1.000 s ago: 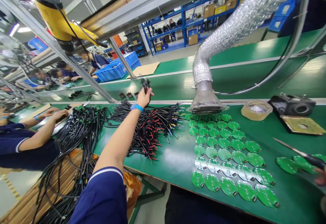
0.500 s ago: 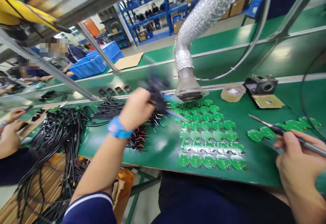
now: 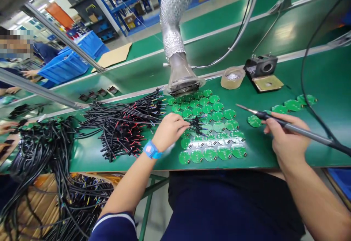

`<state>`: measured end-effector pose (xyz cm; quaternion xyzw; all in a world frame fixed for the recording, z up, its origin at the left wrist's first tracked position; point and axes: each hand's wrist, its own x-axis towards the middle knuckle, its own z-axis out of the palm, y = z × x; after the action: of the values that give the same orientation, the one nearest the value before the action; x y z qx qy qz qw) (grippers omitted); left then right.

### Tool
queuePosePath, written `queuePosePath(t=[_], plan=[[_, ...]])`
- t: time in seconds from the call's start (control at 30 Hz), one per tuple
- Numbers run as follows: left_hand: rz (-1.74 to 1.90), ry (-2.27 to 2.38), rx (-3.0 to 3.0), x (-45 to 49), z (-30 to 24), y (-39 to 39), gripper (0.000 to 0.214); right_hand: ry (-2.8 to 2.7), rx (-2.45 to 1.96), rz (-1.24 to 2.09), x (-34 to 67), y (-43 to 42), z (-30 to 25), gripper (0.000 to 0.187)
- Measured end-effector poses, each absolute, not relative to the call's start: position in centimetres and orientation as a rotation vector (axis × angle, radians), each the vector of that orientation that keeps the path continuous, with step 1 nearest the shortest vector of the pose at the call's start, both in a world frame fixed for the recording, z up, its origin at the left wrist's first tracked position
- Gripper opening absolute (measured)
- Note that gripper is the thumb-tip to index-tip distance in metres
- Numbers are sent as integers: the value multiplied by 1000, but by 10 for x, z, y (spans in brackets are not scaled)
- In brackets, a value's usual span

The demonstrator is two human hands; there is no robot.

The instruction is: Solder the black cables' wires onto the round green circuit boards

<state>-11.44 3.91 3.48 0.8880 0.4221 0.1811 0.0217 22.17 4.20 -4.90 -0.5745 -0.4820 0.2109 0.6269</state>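
My left hand (image 3: 170, 130), with a blue band at its wrist, is closed on a few black cables (image 3: 195, 124). Their thin wire ends reach over the left side of rows of round green circuit boards (image 3: 218, 127). In my right hand (image 3: 291, 138) is a soldering iron (image 3: 274, 119), its bare tip pointing left, above the table. Beneath the iron lies a short separate row of green boards (image 3: 292, 105). Left of my left hand, black cables (image 3: 123, 113) are heaped, with a bunch of short red-ended leads (image 3: 120, 138) in front.
A silver extraction duct (image 3: 179, 56) hangs over the back boards. Behind them stand a tape roll (image 3: 233, 78) and a soldering stand with a yellow sponge (image 3: 267, 83). More cables (image 3: 41, 149) hang off the left edge above a cardboard box. Co-workers' hands show at far left.
My left hand has come down and toward me with the cables, from the heap to the boards' left side. The soldering iron stays in my right hand. The view has shifted.
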Motion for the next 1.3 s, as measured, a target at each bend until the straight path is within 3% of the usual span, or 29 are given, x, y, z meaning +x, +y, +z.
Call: queuePosePath(t=[0.13,0.3,0.5,0.57,0.77,0.87,1.1,1.3], plan=[[356,1110,2856,-87,20,51,20,-1303,-1379,382,218,33,-50,27],[448,1502,2699,-68,18,76,26,-1392,-1397,272,215,33,-49,27],[166,1677,2437,-48,17,97,14,-1441,-1369,159,212,33,-39,23],[237,1682,2423,-49,19,94,13,-1460,-1354,123,211,29,-34,22],[996,1464,2408,-58,40,54,14,-1538,-1282,47,204,6,-17,20],[1186,1383,2339,-63,45,24,12,-1601,-1208,87,198,-11,-11,22],[889,1460,2435,-108,-4,-46,9,-1669,-1086,505,172,-63,-21,27],[896,1421,2391,-134,-32,-62,6,-1854,-926,525,127,-82,-18,25]])
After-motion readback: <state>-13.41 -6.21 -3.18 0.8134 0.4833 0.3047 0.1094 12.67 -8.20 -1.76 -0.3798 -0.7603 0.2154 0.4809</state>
